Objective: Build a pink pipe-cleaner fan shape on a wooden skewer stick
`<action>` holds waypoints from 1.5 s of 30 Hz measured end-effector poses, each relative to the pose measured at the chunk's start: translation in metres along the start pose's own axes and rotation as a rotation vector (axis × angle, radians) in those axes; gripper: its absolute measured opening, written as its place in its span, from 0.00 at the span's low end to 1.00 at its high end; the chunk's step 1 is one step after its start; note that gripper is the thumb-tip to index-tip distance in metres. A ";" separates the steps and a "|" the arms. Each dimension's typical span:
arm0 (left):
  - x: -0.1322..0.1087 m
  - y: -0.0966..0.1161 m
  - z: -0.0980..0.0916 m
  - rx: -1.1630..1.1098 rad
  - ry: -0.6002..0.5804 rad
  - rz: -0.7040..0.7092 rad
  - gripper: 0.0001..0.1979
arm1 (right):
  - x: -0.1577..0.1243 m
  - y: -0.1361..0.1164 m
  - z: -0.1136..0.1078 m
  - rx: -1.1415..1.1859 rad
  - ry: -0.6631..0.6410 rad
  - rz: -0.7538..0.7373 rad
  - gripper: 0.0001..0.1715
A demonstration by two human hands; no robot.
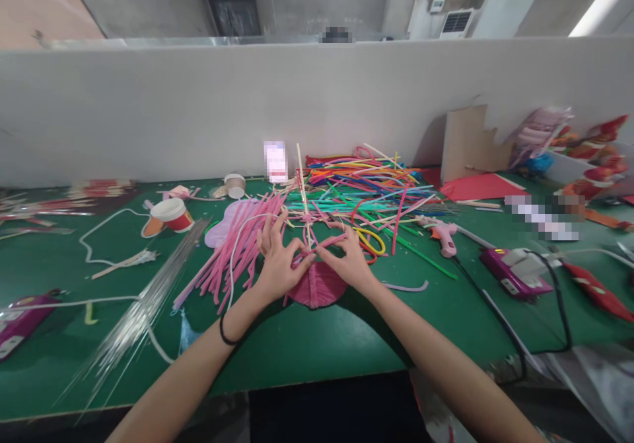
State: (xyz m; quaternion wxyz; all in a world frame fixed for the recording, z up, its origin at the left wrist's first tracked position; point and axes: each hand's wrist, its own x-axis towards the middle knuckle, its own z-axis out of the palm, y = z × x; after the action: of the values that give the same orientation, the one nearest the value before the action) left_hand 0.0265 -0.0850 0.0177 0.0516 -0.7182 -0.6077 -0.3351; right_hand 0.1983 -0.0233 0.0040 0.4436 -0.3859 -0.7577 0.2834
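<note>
Between my hands is a rounded pink piece [324, 286] that looks built from pipe cleaners, with a raised ridge down its middle. A thin pale stick [300, 179] rises from its far side. My left hand [277, 261] is closed, thumb and index finger pinching the piece's upper edge beside the stick. Across from it, my right hand [351, 258] pinches a pink pipe cleaner [334, 239] that runs toward the stick's base. The two thumb tips almost meet. Fingers partly cover the spot where stick and piece join.
Pink pipe cleaners [225, 251] lie left, by a bundle of thin wires [143, 304] and a paper cup [174, 216]. Multicoloured pipe cleaners [356, 182] are heaped behind. Rightward are a glue gun [446, 237] and a purple power strip [515, 274] with cords. A grey partition [198, 113] borders the table.
</note>
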 end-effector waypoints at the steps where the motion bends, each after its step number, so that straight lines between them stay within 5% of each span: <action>1: 0.000 0.000 0.000 0.009 0.014 -0.003 0.12 | 0.000 0.000 0.000 0.003 0.007 0.005 0.09; 15: 0.001 -0.012 0.006 -0.153 0.111 -0.065 0.13 | 0.003 0.007 0.000 0.087 0.066 -0.007 0.06; 22: 0.005 -0.011 0.004 -0.228 0.259 -0.023 0.09 | 0.008 -0.003 -0.003 0.282 0.081 -0.100 0.07; 27: 0.006 -0.011 0.004 -0.354 0.235 -0.020 0.08 | 0.006 -0.014 -0.008 0.138 0.187 -0.293 0.06; 32: 0.007 -0.014 0.005 -0.393 0.241 -0.045 0.09 | 0.002 -0.016 -0.014 -0.039 0.156 -0.362 0.04; 38: 0.007 -0.015 0.005 -0.399 0.231 -0.009 0.07 | 0.005 -0.019 -0.017 -0.325 0.215 -0.351 0.11; 45: 0.006 -0.015 0.007 -0.418 0.203 0.008 0.08 | 0.007 -0.021 -0.014 -0.399 0.124 -0.232 0.09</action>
State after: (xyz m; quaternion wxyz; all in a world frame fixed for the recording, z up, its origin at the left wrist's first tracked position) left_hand 0.0158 -0.0723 0.0101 -0.0358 -0.6783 -0.5138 -0.5240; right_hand 0.2014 -0.0281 0.0295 0.4340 -0.3928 -0.8092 0.0508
